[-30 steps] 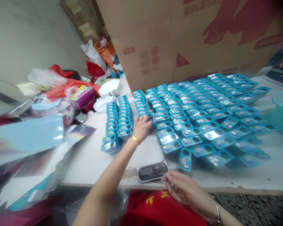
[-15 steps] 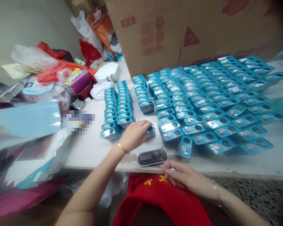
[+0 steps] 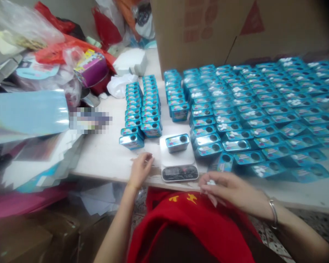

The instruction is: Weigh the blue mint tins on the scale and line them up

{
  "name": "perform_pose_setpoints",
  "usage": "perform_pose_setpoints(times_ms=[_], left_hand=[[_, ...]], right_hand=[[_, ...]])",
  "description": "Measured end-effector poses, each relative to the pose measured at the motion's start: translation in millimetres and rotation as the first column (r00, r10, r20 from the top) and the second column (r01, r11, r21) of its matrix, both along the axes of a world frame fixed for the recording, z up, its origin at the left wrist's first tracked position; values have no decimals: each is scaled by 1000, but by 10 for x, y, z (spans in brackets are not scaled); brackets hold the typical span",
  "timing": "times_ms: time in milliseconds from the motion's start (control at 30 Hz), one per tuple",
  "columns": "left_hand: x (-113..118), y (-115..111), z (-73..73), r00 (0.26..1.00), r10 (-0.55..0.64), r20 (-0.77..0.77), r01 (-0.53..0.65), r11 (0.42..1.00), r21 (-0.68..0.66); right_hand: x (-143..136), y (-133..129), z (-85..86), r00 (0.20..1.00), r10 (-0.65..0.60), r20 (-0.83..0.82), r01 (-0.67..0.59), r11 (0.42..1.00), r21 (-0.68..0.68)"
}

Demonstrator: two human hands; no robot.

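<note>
On the desk (image 3: 98, 155), at left, two rows of blue boxes (image 3: 150, 118) run toward the far side; nearer, the left hand (image 3: 142, 167) is empty, fingers loosely parted. Next, a single blue box (image 3: 177, 142) sits on the white scale (image 3: 178, 159) (its dark panel (image 3: 180, 173) on the near side). The right hand (image 3: 222, 187) pinches small white pieces (image 3: 211, 182), near the many boxes (image 3: 249, 157) spread at right.
</note>
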State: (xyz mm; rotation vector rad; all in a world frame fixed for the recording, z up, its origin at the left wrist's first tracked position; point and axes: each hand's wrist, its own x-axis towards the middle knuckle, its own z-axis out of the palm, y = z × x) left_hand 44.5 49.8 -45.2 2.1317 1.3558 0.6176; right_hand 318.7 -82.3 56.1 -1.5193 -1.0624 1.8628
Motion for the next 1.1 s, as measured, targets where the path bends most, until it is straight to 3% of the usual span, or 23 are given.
perform_pose_setpoints(times_ms=[100, 233, 367, 500, 600, 733, 900, 1000, 1067, 1100], left_hand=[[-18, -125, -200, 999, 52, 17, -52, 999, -3], [15, -202, -310, 995, 78, 65, -83, 994, 66], [25, -194, -366, 995, 89, 51, -95, 987, 127], [11, -187, -388, 995, 77, 57, -84, 985, 149], [2, -199, -382, 994, 74, 76, -84, 986, 142], [5, -205, -374, 994, 81, 74, -90, 988, 125], [-9, -169, -415, 993, 92, 80, -101, 987, 124], [-45, -194, -410, 992, 77, 98, -91, 985, 144], [-68, -201, -390, 994, 72, 79, -84, 982, 167], [-70, -180, -388, 996, 69, 57, -78, 982, 173]], right_hand=[[54, 122, 47, 997, -15, 81, 11, 999, 50], [109, 403, 116, 951, -10, 308, -70, 966, 247], [74, 850, 222, 737, -33, 675, -325, 858, 397], [-30, 1233, 260, 507, -14, 862, -487, 820, 300], [-94, 1363, 224, 436, 29, 900, -530, 816, 230], [-146, 1389, 188, 402, 57, 914, -543, 819, 188], [-128, 1336, 239, 418, 28, 908, -535, 815, 221], [87, 1226, 319, 522, -122, 844, -461, 792, 400], [400, 1127, 372, 589, -283, 757, -328, 773, 544], [626, 1072, 393, 572, -381, 727, -236, 772, 590]])
